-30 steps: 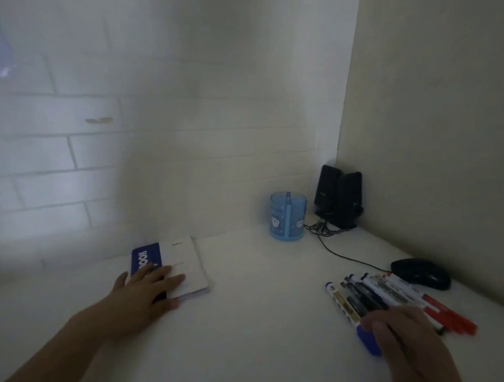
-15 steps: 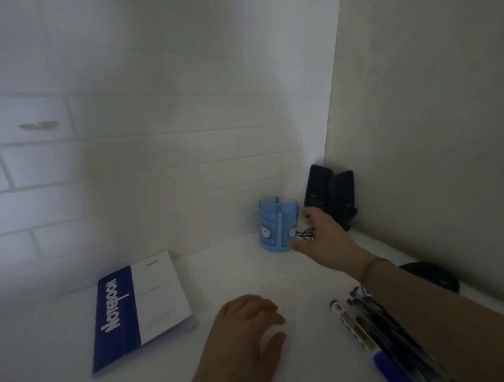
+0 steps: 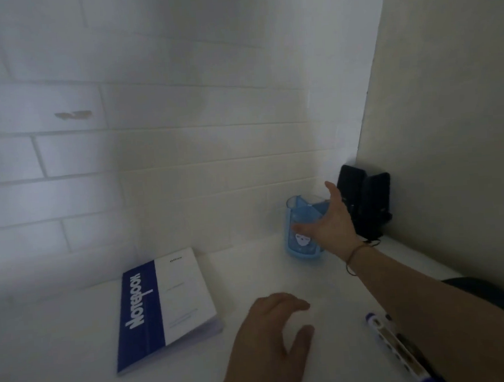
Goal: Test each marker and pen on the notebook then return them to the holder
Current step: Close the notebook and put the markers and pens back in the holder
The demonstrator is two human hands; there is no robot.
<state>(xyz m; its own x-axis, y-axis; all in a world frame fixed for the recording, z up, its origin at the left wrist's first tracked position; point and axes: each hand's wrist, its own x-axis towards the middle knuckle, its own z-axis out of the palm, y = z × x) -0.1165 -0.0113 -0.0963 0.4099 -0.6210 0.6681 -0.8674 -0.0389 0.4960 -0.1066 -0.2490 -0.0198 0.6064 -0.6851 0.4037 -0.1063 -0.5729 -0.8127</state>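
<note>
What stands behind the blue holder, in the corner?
Two black speakers stand behind the blue holder, against the wall. The right hand around the holder covers their lower left part.

1 closed blue-and-white notebook (image 3: pixel 166 311), 1 translucent blue plastic holder (image 3: pixel 299 241), 2 black speakers (image 3: pixel 363 201), 1 black mouse (image 3: pixel 487 294), 2 hands.
</note>
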